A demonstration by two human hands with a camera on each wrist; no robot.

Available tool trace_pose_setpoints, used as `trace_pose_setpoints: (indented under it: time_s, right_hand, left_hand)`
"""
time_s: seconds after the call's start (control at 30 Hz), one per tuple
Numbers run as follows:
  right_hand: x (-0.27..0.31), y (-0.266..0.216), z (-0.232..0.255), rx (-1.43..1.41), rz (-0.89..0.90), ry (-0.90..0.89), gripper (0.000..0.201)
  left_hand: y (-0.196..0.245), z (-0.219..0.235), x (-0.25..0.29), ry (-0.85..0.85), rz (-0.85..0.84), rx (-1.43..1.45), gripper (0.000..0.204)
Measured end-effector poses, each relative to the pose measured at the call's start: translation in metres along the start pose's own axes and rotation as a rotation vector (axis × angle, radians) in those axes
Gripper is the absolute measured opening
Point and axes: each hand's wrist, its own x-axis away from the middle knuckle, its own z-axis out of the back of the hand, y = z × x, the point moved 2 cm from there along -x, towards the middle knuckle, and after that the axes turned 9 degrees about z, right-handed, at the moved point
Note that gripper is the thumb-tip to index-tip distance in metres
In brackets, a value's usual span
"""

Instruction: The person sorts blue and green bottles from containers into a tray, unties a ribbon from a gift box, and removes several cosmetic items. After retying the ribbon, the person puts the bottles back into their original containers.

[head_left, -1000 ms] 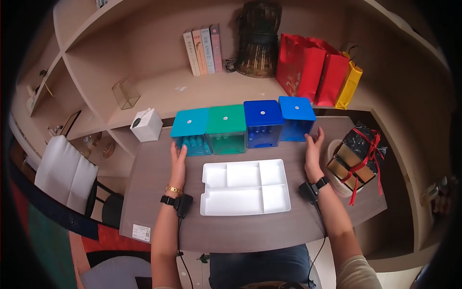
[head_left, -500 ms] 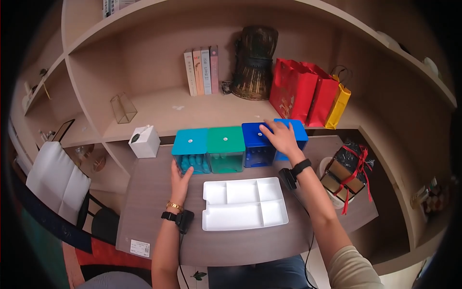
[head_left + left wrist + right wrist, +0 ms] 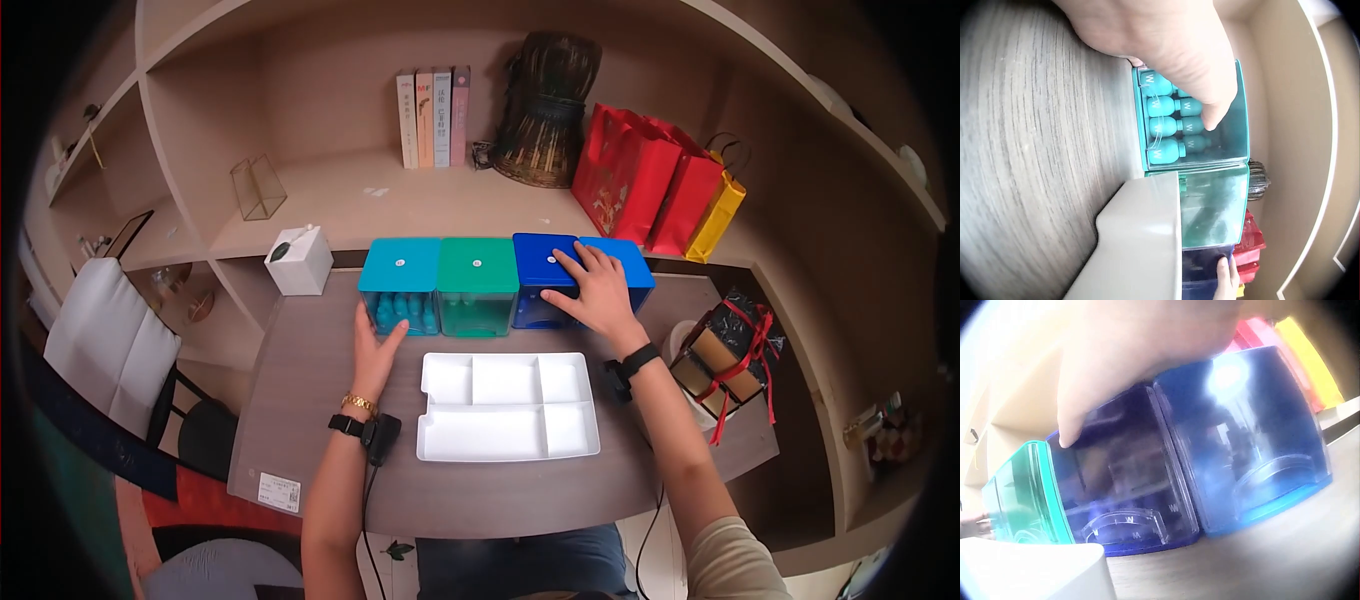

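Four lidded boxes stand in a row: teal (image 3: 400, 262), green (image 3: 477, 263), dark blue (image 3: 540, 255) and bright blue (image 3: 628, 262). My left hand (image 3: 376, 358) lies against the teal box's left side, its thumb at the clear front. Teal bottles (image 3: 1163, 106) show inside that box in the left wrist view. Over the dark blue and bright blue boxes, my right hand (image 3: 603, 300) rests with spread fingers on the lids and its thumb at the dark blue front. A white divided tray (image 3: 483, 433) lies in front of the row.
A white cube (image 3: 300, 262) stands left of the row. Ribboned boxes (image 3: 728, 350) sit at the table's right. Behind, a shelf holds books (image 3: 442, 118), a dark woven object (image 3: 550, 115), red bags (image 3: 625, 170) and a yellow bag (image 3: 716, 217).
From beside the bright blue box, my right hand has moved up and left onto the lids. My left hand stays by the teal box. The head view has shifted.
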Motion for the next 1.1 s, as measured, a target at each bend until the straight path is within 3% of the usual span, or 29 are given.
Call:
trace_pose_setpoints:
  time_s: [0.47, 0.5, 0.6, 0.7, 0.73, 0.83, 0.93, 1.03, 1.1]
  right_hand:
    - [0.007, -0.008, 0.011, -0.030, 0.004, -0.025, 0.073]
    - [0.007, -0.010, 0.017, -0.035, 0.008, 0.035, 0.074]
    - [0.021, -0.022, 0.039, -0.146, -0.013, 0.235, 0.074]
    - [0.061, -0.025, 0.048, -0.553, -0.279, 0.471, 0.034]
    - [0.078, -0.022, 0.039, -0.735, -0.415, 0.455, 0.027]
    - [0.116, -0.024, 0.016, -1.228, -0.669, 0.395, 0.031]
    - [0.136, -0.026, -0.004, -1.246, -0.759, 0.095, 0.045]
    - [0.132, -0.043, 0.017, -0.811, -0.583, -0.130, 0.061]
    - [0.130, -0.047, 0.029, -0.663, -0.525, -0.247, 0.070]
  left_hand:
    - [-0.001, 0.000, -0.003, -0.050, -0.067, -0.038, 0.089]
    - [0.003, 0.000, -0.003, -0.067, -0.071, -0.026, 0.090]
    - [-0.010, 0.000, -0.004, 0.061, -0.119, -0.080, 0.079]
    - [0.008, 0.006, 0.012, 0.337, 0.041, -0.394, 0.060]
    - [0.024, 0.001, 0.020, 0.447, -0.004, -0.306, 0.037]
    - [0.017, -0.002, 0.022, 0.204, 0.132, 0.137, 0.026]
    - [0.018, -0.020, 0.033, 0.046, 0.229, 0.057, 0.025]
    - [0.037, -0.026, 0.043, -0.157, 0.106, -0.461, 0.028]
    - [0.052, -0.027, 0.045, -0.283, 0.277, -0.567, 0.035]
